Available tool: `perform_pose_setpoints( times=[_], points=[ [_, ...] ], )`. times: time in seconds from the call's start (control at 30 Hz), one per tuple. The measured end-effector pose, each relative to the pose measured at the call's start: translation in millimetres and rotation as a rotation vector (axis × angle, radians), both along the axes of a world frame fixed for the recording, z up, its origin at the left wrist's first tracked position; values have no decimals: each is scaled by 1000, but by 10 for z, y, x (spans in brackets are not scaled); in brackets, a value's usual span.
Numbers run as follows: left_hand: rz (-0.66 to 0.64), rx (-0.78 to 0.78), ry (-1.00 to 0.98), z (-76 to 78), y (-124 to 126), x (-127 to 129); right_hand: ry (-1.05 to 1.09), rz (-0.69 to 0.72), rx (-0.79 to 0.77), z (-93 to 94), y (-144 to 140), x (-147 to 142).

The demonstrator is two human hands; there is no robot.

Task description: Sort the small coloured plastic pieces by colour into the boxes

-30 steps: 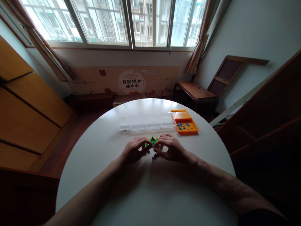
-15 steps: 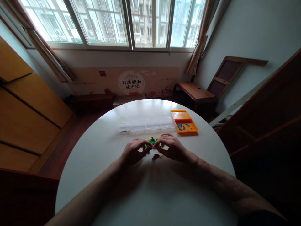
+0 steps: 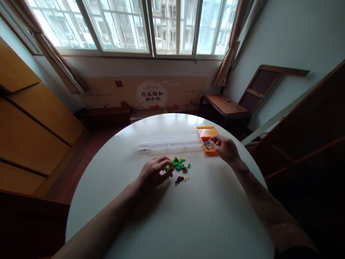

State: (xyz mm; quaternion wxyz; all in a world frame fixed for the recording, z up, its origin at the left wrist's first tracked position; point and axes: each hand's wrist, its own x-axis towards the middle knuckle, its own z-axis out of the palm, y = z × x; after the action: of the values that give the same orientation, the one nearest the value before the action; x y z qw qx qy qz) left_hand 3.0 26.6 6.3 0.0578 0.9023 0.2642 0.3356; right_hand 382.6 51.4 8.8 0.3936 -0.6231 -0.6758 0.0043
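Observation:
A loose pile of small green, yellow and brown building bricks lies on the white table, with a smaller cluster of dark brown pieces in front of it. At the pile's left edge rests my left hand, its fingers curved, with a gap between thumb and forefinger. My right hand reaches over the orange box, which holds several small blue bricks. Its thumb and forefinger are pinched together above the blue bricks; whatever is between them is too small to make out.
A clear plastic compartment case lies open behind the pile, its right end against the orange box. The round white table has its far edge below the window. A wooden bench stands beyond, at the right.
My right hand has left the spot beside my left hand and moved right and away, over the orange box. My left hand stays by the pile, which is now less covered.

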Motion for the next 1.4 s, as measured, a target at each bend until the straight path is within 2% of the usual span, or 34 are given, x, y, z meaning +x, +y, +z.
perform_pose_setpoints(
  times=[0.13, 0.27, 0.33, 0.53, 0.7, 0.83, 1.03, 1.4],
  points=[
    [9, -9, 9, -10, 12, -16, 14, -17, -23, -49, 22, 36],
    [41, -14, 15, -36, 28, -25, -6, 27, 41, -28, -17, -82],
    [49, -23, 16, -45, 30, -18, -23, 120, 70, -13, -61, -193],
    [37, -52, 6, -52, 20, 23, -94, 542, 77, -24, -259, -631],
    [41, -43, 15, -35, 4, 44, -169, 718, 70, -78, -359, -863],
    [40, -37, 17, -38, 7, 45, -221, 766, 59, -90, -378, -906],
    [30, -15, 30, -55, 33, 54, -259, 767, 85, -116, -365, -920],
    [35, -45, 31, -70, 44, 61, -209, 766, 85, -122, -376, -952]
  ],
)
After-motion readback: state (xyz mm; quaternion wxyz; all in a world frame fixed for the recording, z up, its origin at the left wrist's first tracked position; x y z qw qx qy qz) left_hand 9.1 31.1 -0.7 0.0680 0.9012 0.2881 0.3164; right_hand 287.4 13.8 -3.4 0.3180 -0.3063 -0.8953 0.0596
